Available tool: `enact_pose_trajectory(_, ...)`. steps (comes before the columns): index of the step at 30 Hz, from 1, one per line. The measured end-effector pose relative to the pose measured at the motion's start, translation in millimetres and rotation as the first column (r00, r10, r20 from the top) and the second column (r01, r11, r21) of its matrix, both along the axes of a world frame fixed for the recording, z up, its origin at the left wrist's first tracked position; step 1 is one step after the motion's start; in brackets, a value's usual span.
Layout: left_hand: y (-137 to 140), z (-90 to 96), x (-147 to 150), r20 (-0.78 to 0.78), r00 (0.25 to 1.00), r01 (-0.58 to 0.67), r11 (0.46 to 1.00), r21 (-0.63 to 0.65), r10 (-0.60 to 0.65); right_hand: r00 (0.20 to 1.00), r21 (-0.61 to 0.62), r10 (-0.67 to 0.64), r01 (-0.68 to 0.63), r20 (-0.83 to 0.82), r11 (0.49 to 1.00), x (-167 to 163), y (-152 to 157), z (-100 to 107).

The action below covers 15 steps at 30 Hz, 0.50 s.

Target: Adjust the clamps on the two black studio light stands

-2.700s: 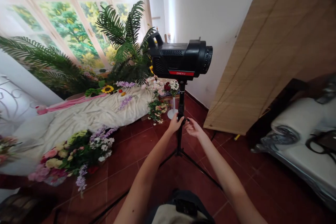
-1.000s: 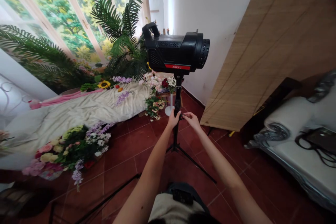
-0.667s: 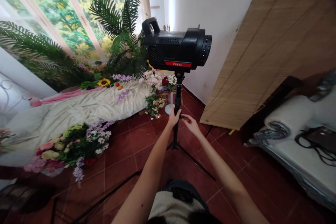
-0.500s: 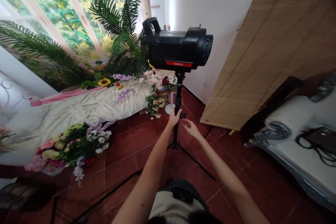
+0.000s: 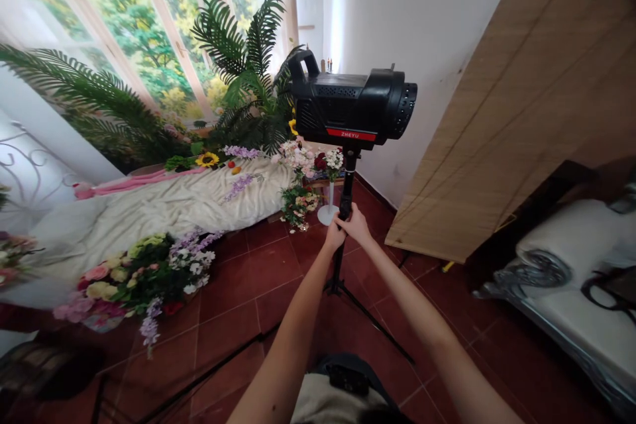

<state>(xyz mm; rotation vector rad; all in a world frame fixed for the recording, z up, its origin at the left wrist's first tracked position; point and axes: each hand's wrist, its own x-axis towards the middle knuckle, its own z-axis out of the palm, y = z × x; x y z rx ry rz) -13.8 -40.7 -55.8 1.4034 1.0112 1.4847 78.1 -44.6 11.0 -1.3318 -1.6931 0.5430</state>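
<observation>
A black studio light with a red "ZHEYU" label is mounted on top of a black light stand, whose legs spread over the floor. My left hand is closed around the stand's pole below the light. Beside it, from the right, my right hand is closed at the same collar on the pole, touching or nearly touching the left. The collar and any knob there are mostly covered by my fingers.
Left of the stand lies a low bed with a cream cloth, flowers at its front. A white flower stand is just behind the pole. A bamboo screen and a silver-framed sofa are on the right. Another stand's leg crosses the floor.
My right hand has moved in from beside the stand and closed at the pole's collar. My left hand stays on the pole. The view has shifted slightly, so everything sits lower and further right.
</observation>
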Motion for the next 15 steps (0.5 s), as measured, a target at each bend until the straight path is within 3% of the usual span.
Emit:
enact_pose_trajectory(4,-0.6,-1.4,-3.1,-0.035,0.999,-0.018,1.000,-0.008,0.017,0.999,-0.031,-0.053,0.053,-0.010,0.998,-11.8,12.3,-4.5)
enact_pose_trajectory(8,-5.5,4.6,-6.3,-0.099,0.994,-0.044,0.999,0.007,0.045,0.997,-0.038,0.018,-0.021,-0.080,0.999,-15.2,18.1,6.0)
enact_pose_trajectory(15,-13.7,17.3,-8.9,-0.210,0.977,-0.052,0.998,-0.025,0.046,0.985,0.060,0.103,-0.096,-0.141,0.994,-15.9,26.8,69.0)
